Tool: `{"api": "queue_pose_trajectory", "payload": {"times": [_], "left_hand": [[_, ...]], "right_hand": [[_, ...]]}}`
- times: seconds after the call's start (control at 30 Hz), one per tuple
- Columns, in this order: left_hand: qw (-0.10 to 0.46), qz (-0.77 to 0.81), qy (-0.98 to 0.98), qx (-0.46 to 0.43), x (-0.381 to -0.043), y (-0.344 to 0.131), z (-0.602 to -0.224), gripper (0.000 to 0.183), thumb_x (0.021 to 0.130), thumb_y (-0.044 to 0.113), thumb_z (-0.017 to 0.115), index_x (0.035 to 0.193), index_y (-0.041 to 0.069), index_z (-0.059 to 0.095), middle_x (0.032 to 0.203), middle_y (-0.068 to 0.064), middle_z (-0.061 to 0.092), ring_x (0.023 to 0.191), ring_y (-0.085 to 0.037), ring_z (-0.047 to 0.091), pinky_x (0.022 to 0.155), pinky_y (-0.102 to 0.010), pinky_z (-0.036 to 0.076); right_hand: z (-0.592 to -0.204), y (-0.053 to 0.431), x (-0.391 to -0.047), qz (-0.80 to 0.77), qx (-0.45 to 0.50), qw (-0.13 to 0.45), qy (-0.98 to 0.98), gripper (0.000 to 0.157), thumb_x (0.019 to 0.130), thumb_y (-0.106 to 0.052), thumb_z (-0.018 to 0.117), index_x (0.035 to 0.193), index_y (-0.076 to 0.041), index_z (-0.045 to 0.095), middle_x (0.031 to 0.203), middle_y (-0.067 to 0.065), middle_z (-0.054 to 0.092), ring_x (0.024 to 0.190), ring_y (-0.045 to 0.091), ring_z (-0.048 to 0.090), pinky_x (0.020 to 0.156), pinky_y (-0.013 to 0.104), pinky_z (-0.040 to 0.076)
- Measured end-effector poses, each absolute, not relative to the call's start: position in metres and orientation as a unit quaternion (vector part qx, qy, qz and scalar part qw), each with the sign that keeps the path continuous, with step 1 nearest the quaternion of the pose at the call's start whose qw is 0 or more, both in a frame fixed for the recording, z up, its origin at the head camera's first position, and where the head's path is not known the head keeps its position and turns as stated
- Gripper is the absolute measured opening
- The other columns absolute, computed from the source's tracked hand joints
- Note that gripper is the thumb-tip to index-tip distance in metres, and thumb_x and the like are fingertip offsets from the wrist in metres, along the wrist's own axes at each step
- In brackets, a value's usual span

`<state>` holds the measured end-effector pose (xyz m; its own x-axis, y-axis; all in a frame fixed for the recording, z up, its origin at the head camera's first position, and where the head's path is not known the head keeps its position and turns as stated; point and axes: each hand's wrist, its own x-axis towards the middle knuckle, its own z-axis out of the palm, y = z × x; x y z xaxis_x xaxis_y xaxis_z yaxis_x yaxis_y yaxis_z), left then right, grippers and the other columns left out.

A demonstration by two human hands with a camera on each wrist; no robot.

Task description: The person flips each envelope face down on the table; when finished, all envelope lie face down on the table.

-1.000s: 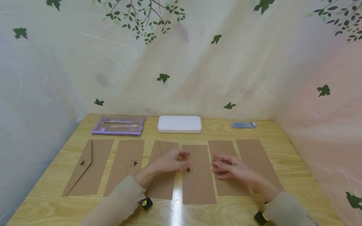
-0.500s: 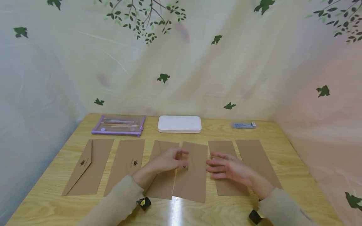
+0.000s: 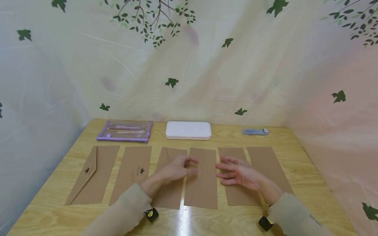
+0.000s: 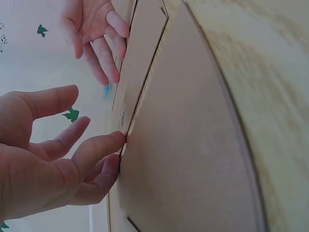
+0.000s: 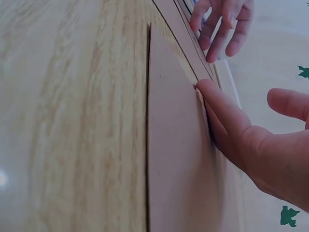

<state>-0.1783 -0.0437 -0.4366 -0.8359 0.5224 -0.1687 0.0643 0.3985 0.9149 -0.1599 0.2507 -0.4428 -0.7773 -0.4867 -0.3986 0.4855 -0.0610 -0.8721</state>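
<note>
Several brown paper envelopes lie in a row on the table. My left hand (image 3: 176, 168) is over the third envelope (image 3: 169, 196) from the left, its fingers loosely bent and the fingertips reaching the left part of the fourth envelope (image 3: 202, 193). In the left wrist view the fingers (image 4: 104, 145) are right at an envelope's edge, pinching nothing. My right hand (image 3: 242, 173) has its fingers spread, over the fifth envelope (image 3: 242, 198), with fingertips beside the fourth envelope's right edge. The right wrist view shows its fingers (image 5: 227, 108) along an envelope's edge.
Behind the row lie a purple-edged clear pencil pouch (image 3: 124, 131), a white flat case (image 3: 188, 130) and a small blue packet (image 3: 255, 131). Further envelopes lie at the left (image 3: 103, 177), second left (image 3: 127, 177) and far right (image 3: 265, 164). A printed curtain (image 3: 200, 82) surrounds the table.
The fourth envelope has shifted left and slightly away from me, tilting and then straightening. Its crown print no longer shows. My right hand has moved left; my left hand has hardly moved.
</note>
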Motion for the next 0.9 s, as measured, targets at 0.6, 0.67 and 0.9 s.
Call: {"api": "queue_pose_trajectory", "payload": {"times": [0.6,0.67,0.9], "left_hand": [[0.232,0.527,0.791,0.205,-0.1735,-0.0394,-0.4395,0.035,0.095,0.011,0.072,0.126,-0.001,0.064,0.134,-0.017,0.058,0.126,-0.037,0.048,0.105,-0.056,0.041],[0.234,0.528,0.79,0.206,-0.1729,-0.0403,-0.439,0.036,0.095,0.011,0.073,0.127,-0.001,0.063,0.135,-0.018,0.057,0.128,-0.038,0.048,0.105,-0.057,0.04],[0.229,0.525,0.794,0.202,-0.1702,-0.0404,-0.4385,0.036,0.093,0.012,0.074,0.126,-0.001,0.064,0.134,-0.017,0.058,0.125,-0.036,0.049,0.103,-0.055,0.041]], "right_hand": [[-0.4443,0.254,-0.158,-0.731,-0.016,0.336,0.593,0.076,0.108,-0.017,0.05,0.159,0.005,-0.002,0.16,0.029,0.026,0.123,0.037,0.059,0.1,0.054,0.05],[-0.4446,0.254,-0.158,-0.734,-0.016,0.34,0.587,0.077,0.107,-0.016,0.051,0.159,0.004,-0.003,0.16,0.029,0.026,0.123,0.037,0.059,0.101,0.054,0.05],[-0.4456,0.2544,-0.1588,-0.753,-0.011,0.351,0.557,0.081,0.108,-0.016,0.048,0.159,-0.001,-0.014,0.162,0.031,0.019,0.127,0.044,0.054,0.103,0.057,0.046]]}}
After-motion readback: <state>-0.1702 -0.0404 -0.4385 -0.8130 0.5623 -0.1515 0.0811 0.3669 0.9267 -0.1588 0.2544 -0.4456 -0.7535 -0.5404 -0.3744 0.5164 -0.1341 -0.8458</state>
